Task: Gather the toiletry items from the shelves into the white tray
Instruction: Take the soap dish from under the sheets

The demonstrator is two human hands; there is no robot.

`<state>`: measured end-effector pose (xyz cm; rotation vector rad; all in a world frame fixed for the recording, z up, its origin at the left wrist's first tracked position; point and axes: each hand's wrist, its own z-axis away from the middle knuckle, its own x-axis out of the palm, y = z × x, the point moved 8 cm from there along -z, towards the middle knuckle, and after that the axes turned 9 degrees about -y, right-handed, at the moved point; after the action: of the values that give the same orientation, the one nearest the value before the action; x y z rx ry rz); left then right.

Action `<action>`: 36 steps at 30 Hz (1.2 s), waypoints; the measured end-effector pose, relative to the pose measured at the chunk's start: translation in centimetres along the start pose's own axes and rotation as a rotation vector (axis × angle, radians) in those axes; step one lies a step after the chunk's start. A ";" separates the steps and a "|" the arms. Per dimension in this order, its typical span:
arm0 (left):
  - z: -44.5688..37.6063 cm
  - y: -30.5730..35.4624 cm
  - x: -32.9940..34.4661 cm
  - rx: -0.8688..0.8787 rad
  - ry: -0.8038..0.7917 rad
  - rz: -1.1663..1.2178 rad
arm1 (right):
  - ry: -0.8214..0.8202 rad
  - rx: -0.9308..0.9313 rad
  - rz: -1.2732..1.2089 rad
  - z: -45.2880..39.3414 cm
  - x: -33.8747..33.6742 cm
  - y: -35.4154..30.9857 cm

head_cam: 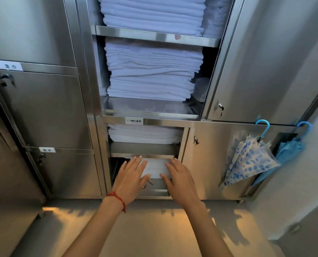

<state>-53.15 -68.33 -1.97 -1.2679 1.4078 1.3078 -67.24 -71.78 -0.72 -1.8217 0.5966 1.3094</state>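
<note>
Your left hand (131, 178) is lying flat, fingers straight, on the left edge of the white stack (155, 167) in the bottom shelf; your right hand (180, 178) is doing likewise on its right edge. The stack is sitting between them, gripped by neither. No tray or toiletries are showing.

Left hand (131, 179), right hand (181, 179) — outstretched, fingers (138, 161) straight.

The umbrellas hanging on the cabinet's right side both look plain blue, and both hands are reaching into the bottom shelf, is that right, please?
Not quite: in the head view only the right umbrella is plain blue; the left umbrella is white with blue spots. Both hands, left hand and right hand, do reach into the bottom shelf.
</note>
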 end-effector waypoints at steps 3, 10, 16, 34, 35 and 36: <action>-2.4 -1.3 0.9 0.006 -0.002 0.001 | -0.006 0.009 -0.005 -2.6 1.0 0.7; -9.5 -5.8 3.6 0.027 -0.041 0.025 | -0.009 0.053 0.006 -10.0 3.4 2.1; -15.0 -9.7 5.0 0.042 -0.068 0.039 | 0.002 0.086 0.005 -16.2 5.4 2.4; -24.8 -14.2 11.2 0.093 -0.189 0.082 | -0.043 0.122 0.023 -26.7 12.1 5.5; -25.2 -14.2 11.7 0.086 -0.197 0.082 | -0.045 0.121 0.019 -27.1 12.4 5.9; -25.6 -14.2 12.1 0.085 -0.201 0.079 | -0.046 0.117 0.015 -27.5 12.7 6.3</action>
<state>-39.42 -94.71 -12.85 -1.0047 1.3670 1.3730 -52.23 -96.96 -10.57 -1.6913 0.6494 1.2955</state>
